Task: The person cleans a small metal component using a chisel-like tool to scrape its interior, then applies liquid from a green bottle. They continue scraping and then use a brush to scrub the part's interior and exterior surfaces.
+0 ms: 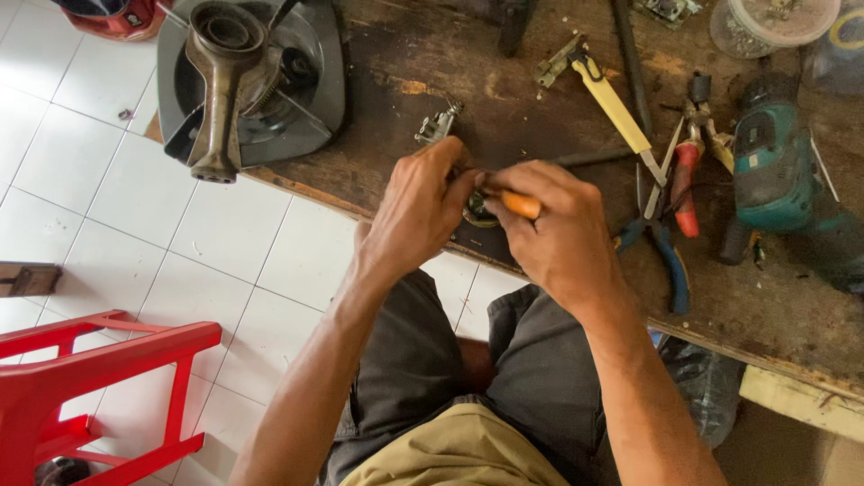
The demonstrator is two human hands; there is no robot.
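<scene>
The fingers [463, 180] of the left hand [418, 211] are curled in and pinch a small round metal part [477, 212], dark with a brassy rim, which sits at the near edge of the wooden tabletop [405, 72]. The right hand [558, 229] is closed around an orange-handled tool [520, 205], seemingly a small screwdriver, whose tip points toward 9 o'clock and meets the part between the two hands. Most of the part is hidden by the fingers, so I cannot tell how it is fastened or whether anything on it is loose.

As a judgement, the work on this part is in mid-course: the tool is engaged, the part is held in place rather than set aside, and nothing about it looks finished.

Outward from the hands, at 12 o'clock and near them, lies a small grey metal bracket [438, 123]. At 1 o'clock lies a yellow-handled tool [612, 103], and a thin dark rod [589, 157] lies just beyond the right hand. At 3 o'clock lie blue-handled pliers [668, 265] and a red-handled tool [686, 184], with a green power drill [778, 166] further out. At 10 o'clock, well apart, a gas burner casting [220, 90] rests on a grey dished metal base [310, 108] that overhangs the tabletop's edge. A red plastic stool [90, 378] stands on the white tiled floor [108, 207] at 8 o'clock.
</scene>
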